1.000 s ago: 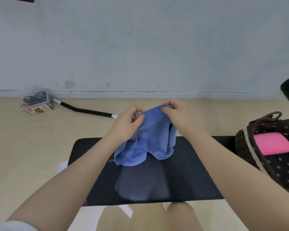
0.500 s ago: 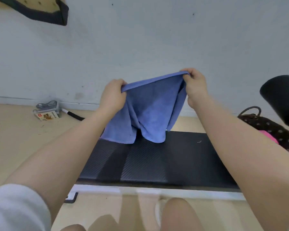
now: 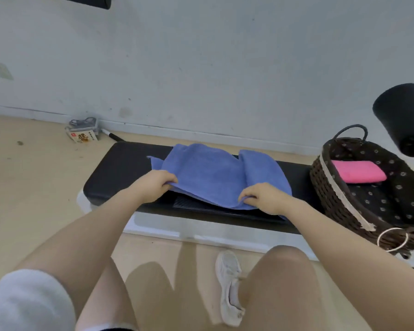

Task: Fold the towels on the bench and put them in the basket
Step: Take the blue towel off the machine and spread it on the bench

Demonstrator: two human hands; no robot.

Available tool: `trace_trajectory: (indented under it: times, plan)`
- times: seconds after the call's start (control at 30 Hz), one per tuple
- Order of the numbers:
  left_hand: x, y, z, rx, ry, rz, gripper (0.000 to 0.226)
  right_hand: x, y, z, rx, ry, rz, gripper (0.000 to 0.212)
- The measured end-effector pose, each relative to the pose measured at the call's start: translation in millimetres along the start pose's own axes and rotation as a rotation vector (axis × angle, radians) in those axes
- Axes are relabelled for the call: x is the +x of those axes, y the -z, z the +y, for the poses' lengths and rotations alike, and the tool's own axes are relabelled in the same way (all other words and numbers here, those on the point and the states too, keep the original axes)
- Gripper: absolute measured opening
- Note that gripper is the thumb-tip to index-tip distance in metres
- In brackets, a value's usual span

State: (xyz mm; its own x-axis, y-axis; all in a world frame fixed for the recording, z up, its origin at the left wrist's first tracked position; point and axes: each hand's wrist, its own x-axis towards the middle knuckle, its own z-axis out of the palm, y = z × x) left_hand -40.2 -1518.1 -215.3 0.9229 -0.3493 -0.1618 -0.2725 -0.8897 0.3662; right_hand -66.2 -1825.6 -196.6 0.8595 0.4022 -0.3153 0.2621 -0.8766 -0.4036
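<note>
While the blue towel (image 3: pixel 215 177) lies spread on the black surface (image 3: pixel 120 170) with its long axis running left to right, both hands pinch its near edge, the left hand (image 3: pixel 153 185) at the left corner and the right hand (image 3: pixel 264 198) at the right. The cloth stretches away from the hands toward the wall, so a fold would carry that edge forward. The basket (image 3: pixel 332 187), holding a pink towel (image 3: pixel 357 171), sits just beside the surface's right end, nearer the right hand.

Home gym room, padded bench (image 3: pixel 120 168), plain wall (image 3: pixel 201 68)
</note>
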Motion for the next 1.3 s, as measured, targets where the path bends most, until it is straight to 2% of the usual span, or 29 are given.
trace_trajectory:
  times: [0.07,0.13,0.17,0.23,0.27,0.33,0.43,0.53,0.63,0.67,0.73,0.8,0.87,0.93,1.0,1.07,1.17,1.23,1.3]
  plan:
    - [-6.3,-8.6,-3.3,0.016,0.023,-0.088,0.015,5.7,-8.4,-10.8,-0.088,-0.032,-0.134,0.023]
    - [-10.7,-11.6,-4.8,-0.029,0.042,-0.181,0.011,17.8,-8.9,-24.2,-0.116,-0.085,-0.179,0.023]
    - [-13.1,-11.5,-4.2,-0.093,0.049,-0.229,0.004,27.3,-7.5,-32.4,-0.090,-0.098,-0.152,0.024]
    - [-15.2,-9.2,-4.7,-0.269,0.078,-0.269,0.019,52.9,-3.4,-49.5,-0.024,-0.069,-0.009,0.036]
    - [-13.7,-7.8,-7.6,-0.324,0.093,-0.233,0.024,67.7,-2.3,-59.3,0.002,-0.034,0.068,0.039]
    - [-5.0,-2.3,-18.6,-0.314,0.108,-0.049,0.029,99.8,-2.4,-79.0,0.042,0.028,0.174,0.033]
    - [19.3,7.3,-46.3,-0.189,0.167,0.169,0.035,143.8,-9.6,-105.7,0.085,0.118,0.211,0.026]
    - [45.2,6.9,-66.5,-0.049,0.229,0.120,0.042,175.4,-20.6,-128.2,0.078,0.170,0.194,0.036]
    - [63.9,1.7,-70.4,0.085,0.195,0.010,0.027,198.5,-34.0,-136.4,0.023,0.243,0.167,0.026]
    - [66.8,1.2,-72.3,0.065,0.183,-0.016,0.019,204.1,-36.2,-136.6,0.043,0.243,0.150,0.025]
    - [67.1,4.5,-78.6,-0.017,0.168,-0.030,0.018,214.1,-37.6,-135.8,0.086,0.234,0.109,0.026]
    - [60.2,10.9,-87.4,-0.116,0.179,0.067,0.020,221.4,-35.3,-138.1,0.162,0.218,0.064,0.026]
    - [46.6,19.5,-95.4,-0.281,0.212,0.244,0.018,227.7,-30.7,-148.3,0.218,0.233,-0.001,0.028]
    - [29.5,29.5,-103.9,-0.437,0.237,0.411,0.013,232.9,-26.4,-163.0,0.162,0.298,-0.102,0.035]
    - [11.0,38.6,-114.7,-0.507,0.251,0.478,0.011,238.5,-23.2,-177.6,0.008,0.342,-0.200,0.042]
    - [-7.4,43.4,-125.1,-0.509,0.265,0.437,0.017,245.3,-22.9,-187.0,-0.188,0.374,-0.192,0.031]
    - [-32.2,38.5,-141.9,-0.558,0.337,0.321,0.024,250.3,-23.8,-200.7,-0.380,0.427,0.019,0.007]
    - [-41.6,34.4,-148.5,-0.646,0.379,0.237,0.020,248.7,-27.2,-210.6,-0.436,0.476,0.078,0.012]
    - [-40.8,33.8,-149.0,-0.725,0.403,0.223,0.018,245.6,-32.8,-219.0,-0.527,0.554,0.069,0.018]
